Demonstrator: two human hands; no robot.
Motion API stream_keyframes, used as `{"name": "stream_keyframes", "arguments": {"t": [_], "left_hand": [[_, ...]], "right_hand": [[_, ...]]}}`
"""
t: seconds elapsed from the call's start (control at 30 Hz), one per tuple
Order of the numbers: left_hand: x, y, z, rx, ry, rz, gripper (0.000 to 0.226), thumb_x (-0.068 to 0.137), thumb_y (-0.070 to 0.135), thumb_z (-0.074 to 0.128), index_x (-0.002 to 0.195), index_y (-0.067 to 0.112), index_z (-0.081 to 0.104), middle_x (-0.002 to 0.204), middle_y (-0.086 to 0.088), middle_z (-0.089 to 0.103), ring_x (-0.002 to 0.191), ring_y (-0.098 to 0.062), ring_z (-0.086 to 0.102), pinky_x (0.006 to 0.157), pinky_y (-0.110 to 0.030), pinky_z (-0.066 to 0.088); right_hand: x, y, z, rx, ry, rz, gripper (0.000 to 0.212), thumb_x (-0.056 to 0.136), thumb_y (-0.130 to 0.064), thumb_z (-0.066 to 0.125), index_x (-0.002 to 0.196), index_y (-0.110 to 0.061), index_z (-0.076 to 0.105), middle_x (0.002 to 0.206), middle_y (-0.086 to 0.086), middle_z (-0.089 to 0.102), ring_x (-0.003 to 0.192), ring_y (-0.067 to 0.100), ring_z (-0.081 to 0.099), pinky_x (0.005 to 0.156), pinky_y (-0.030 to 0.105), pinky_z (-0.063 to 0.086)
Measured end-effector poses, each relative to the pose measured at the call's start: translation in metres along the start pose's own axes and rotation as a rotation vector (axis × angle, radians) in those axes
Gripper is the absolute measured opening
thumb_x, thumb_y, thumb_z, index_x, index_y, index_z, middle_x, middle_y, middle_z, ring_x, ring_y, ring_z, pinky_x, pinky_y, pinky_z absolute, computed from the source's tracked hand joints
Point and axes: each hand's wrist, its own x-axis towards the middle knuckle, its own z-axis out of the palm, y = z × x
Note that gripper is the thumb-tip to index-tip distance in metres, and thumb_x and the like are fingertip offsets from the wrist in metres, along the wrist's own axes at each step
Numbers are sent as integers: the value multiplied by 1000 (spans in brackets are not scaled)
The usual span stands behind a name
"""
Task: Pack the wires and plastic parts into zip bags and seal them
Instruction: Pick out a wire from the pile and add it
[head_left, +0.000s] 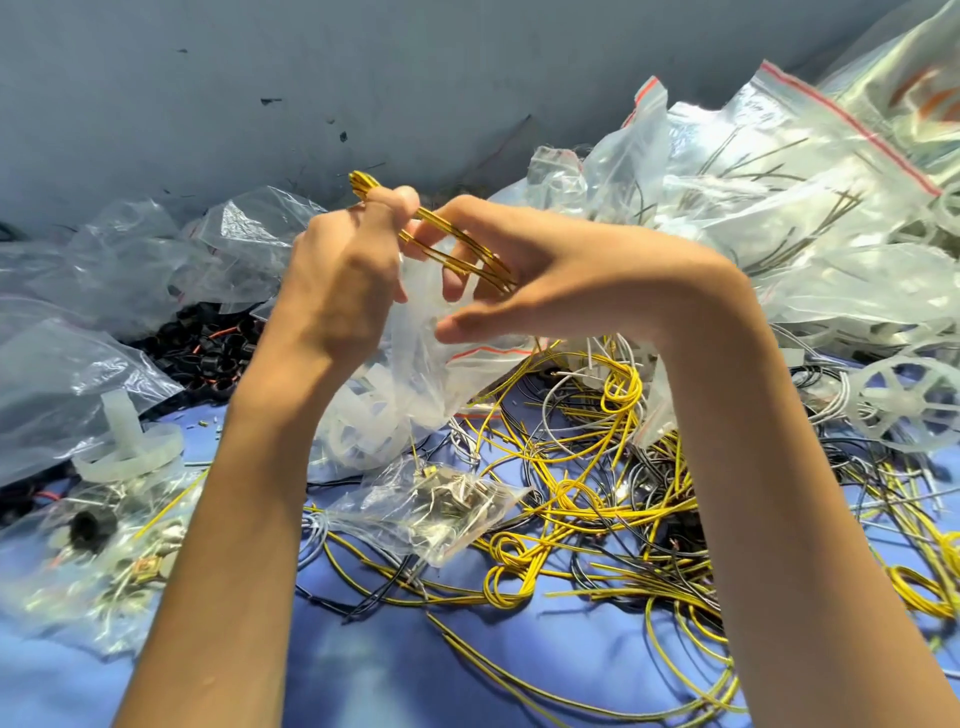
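Forearms (223, 519) up over bench (363, 675). Left hand (337, 280) clamped on yellow wire bundle (467, 254). Right hand (545, 280) fingers curled round same bundle. Zip bag (415, 364) hangs just below both hands. Suggest: spread bag mouth first, feed bundle end-first, keep strands together.

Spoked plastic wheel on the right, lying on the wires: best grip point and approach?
I'd pinch the spoked plastic wheel by its rim on the near-left arc, one finger through a gap between spokes, coming from above. It lies roughly flat on the wires, and filled zip bags crowd its far side.
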Motion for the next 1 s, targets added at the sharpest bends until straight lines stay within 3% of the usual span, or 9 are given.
{"name": "stream_keyframes", "arguments": {"t": [0.07, 0.2, 0.27, 0.43, 0.57, 0.73, 0.8, 0.9, 1.0], "left_hand": [[1, -1, -2, -9, 14, -15, 45, 75, 53, 35, 50, 31, 65, 53, 4, 58, 55, -10, 53, 78, -40, 48], [5, -1, -6, -53, 10, -23, 44, 75, 50, 35, 60, 22, 66, 86, -12, 71, 56, -9, 53, 71, -33, 49], [3, -2, -6, -54, 19, -12, 41, 74, 47, 36, 66, 20, 66, 84, -8, 71, 51, -2, 51, 62, -24, 47], [5, -2, -7, -49, -23, -34, 35, 72, 45, 38, 68, 21, 63, 82, 4, 69, 50, -1, 50, 57, -19, 43], [4, -2, -5, -37, -60, -33, 29, 69, 44, 42, 72, 24, 63, 81, 7, 68, 50, 3, 52, 49, -9, 40], [4, -7, -8, 140, -72, 35, 23, 68, 37, 50, 82, 28, 65, 81, 5, 66, 65, -5, 55, 78, -27, 50], [1, -7, -8, 200, -74, 80, 19, 74, 27, 56, 90, 28, 65, 93, 2, 69, 66, 0, 55, 77, -22, 51], [-1, -6, -7, 266, -82, 149, 26, 82, 6, 55, 95, 25, 66, 82, 13, 65, 48, 11, 47, 53, -2, 36], [-5, 0, -7, 293, -73, 176, 28, 82, 3, 53, 96, 22, 69, 57, 24, 54, 43, 9, 45, 46, -2, 30]], "right_hand": [[-2, 1, -3, -9, 4, -38, 43, 87, -14, 66, 126, -13, 48, 94, -5, 52, 72, 2, 48, 64, 19, 40], [-2, 5, -9, 31, 74, -106, 32, 92, -10, 59, 123, -17, 56, 92, 12, 60, 76, 23, 59, 71, 34, 48], [-2, 8, -11, 113, 93, -128, 26, 93, -11, 58, 118, -20, 60, 92, 16, 63, 69, 12, 60, 68, 26, 51], [-3, 14, -15, 252, 196, -133, 27, 94, -9, 57, 111, -29, 63, 84, -5, 68, 61, 0, 57, 55, 15, 47], [-6, 15, -19, 259, 264, -110, 25, 94, -6, 56, 109, -23, 68, 79, -4, 70, 52, 3, 49, 46, 10, 35], [-12, 22, -32, 105, 295, 6, 29, 86, 0, 55, 92, -20, 76, 75, 3, 72, 50, 6, 43, 42, 10, 30], [-17, 22, -35, 10, 273, 40, 27, 85, -3, 58, 87, -21, 76, 73, 0, 73, 47, 2, 45, 41, 10, 31], [-16, 20, -31, -108, 245, 68, 27, 84, -5, 59, 88, -24, 77, 69, -10, 73, 42, -4, 50, 41, 6, 33], [-4, 13, -18, -212, 169, 74, 28, 84, -7, 57, 93, -24, 77, 69, -14, 72, 44, -10, 55, 43, 5, 37]]}}
